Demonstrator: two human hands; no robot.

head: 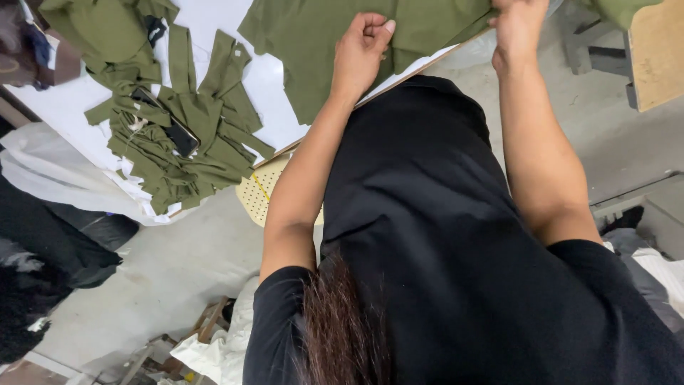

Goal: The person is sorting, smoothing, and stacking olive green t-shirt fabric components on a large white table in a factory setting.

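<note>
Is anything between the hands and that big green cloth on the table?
Nothing visible. The left hand and the right hand both already rest on the green cloth at the table edge.

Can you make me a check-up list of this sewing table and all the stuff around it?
Surface: white table, wooden edge, partly covered by cloth.
Job's things: large olive-green fabric piece spread flat under both hands.
Clutter: heap of olive-green strips with a dark phone on it; folded green pile at the far corner.
Hands: left hand curled, knuckles on the fabric; right hand pinching its edge at the table rim.
Cables: nothing seen.
Surroundings: grey concrete floor, cream perforated stool, white cloth and wood scraps below, plywood board.
</note>
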